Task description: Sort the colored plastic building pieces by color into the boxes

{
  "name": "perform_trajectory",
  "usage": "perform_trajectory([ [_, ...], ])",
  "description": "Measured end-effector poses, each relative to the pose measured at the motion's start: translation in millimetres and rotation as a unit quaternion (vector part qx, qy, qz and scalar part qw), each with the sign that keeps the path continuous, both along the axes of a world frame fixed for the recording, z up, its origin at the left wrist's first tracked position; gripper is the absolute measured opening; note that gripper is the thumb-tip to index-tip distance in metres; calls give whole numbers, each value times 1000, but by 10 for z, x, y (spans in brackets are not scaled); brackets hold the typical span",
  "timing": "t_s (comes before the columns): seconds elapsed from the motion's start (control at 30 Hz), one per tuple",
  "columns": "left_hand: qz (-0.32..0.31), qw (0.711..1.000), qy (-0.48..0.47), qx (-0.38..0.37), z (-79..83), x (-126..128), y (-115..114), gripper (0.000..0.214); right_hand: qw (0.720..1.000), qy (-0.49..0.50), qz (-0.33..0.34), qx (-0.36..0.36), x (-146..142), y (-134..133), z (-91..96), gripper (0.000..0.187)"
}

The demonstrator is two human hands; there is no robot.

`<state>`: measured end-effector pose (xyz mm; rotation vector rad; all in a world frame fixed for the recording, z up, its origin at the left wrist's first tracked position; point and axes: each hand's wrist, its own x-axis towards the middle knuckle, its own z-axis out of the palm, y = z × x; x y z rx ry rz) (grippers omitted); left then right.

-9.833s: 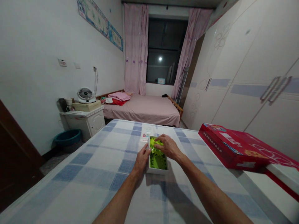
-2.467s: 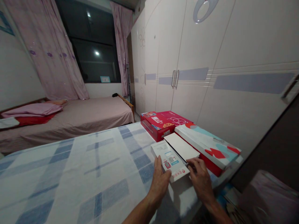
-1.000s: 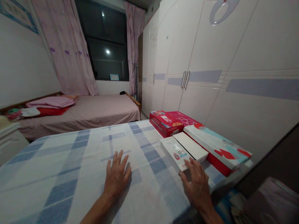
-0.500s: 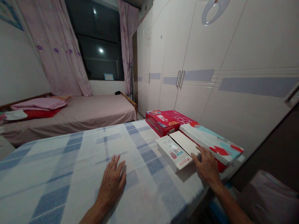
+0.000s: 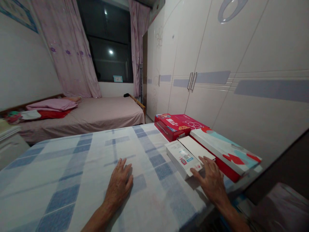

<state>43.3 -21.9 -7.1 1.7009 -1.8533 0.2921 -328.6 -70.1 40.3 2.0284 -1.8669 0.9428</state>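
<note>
Resting flat in the head view, the left hand lies palm down on the blue-and-white checked tablecloth. Its fingers are straight, slightly fanned and hold nothing.

The right hand is also open, palm down near the table's right edge. Its spread fingertips touch the near end of a flat white rectangular cardboard box, without curling round it. A white printed paper sheet with small red and blue marks lies along the box's left half, just beyond the right index finger.

Just past the right fingertips and to their right, a long white carton with red and teal shapes lies touching the white box. Farther beyond the fingers sits a red rectangular printed carton, close against the white box's far end.

Well beyond both hands are a bed with a pink cover, pink curtains beside a dark window, and a white wardrobe with grey-blue bands along the right.
</note>
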Motion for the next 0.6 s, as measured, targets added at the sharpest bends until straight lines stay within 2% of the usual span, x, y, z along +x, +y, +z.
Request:
perform_trajectory([
  [0.17, 0, 1000, 6, 7, 9, 1, 9, 36, 997, 61, -8, 42, 214, 40, -75, 71],
  [0.6, 13, 1000, 3, 19, 10, 3, 3, 35, 994, 99, -36, 25, 361, 39, -118, 68],
])
